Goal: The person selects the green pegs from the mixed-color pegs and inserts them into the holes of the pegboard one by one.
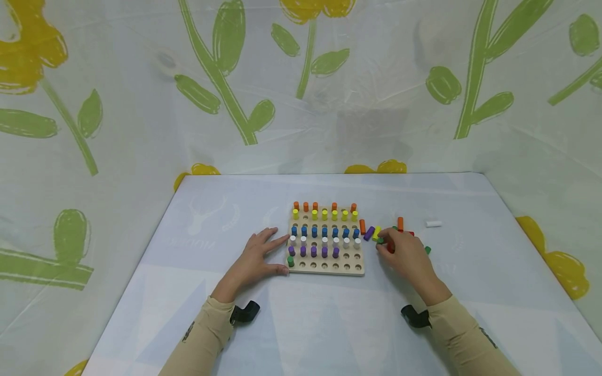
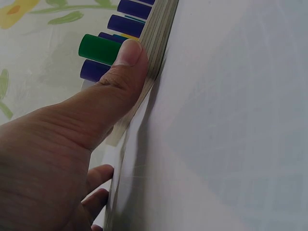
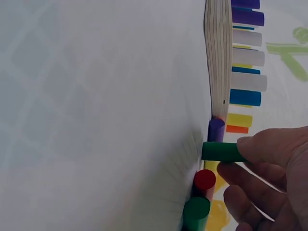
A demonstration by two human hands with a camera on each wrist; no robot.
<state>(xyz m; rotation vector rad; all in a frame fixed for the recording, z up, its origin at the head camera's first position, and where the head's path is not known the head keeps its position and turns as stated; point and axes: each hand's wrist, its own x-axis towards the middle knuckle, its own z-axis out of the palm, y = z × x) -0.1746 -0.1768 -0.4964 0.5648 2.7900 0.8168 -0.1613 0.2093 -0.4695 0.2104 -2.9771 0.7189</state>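
A wooden pegboard (image 1: 324,270) stands on the table, with rows of orange, yellow, blue, white and purple pegs upright in its holes. One green peg (image 1: 290,261) occupies the left end of the front row. Along the board's left side, my left hand (image 1: 251,261) rests with fingers spread, the thumb touching the front left corner. My right hand (image 1: 409,256), right of the board, pinches another green peg (image 3: 220,151) between thumb and fingers. Below it in the right wrist view are a red peg (image 3: 205,180) and a green one (image 3: 196,211).
Loose pegs lie right of the board: orange (image 1: 362,226), purple (image 1: 369,233), yellow (image 1: 377,233) and others partly behind the right hand. A white peg (image 1: 433,223) lies farther right. Patterned cloth walls (image 1: 348,125) stand behind the table (image 1: 324,324) and at its sides.
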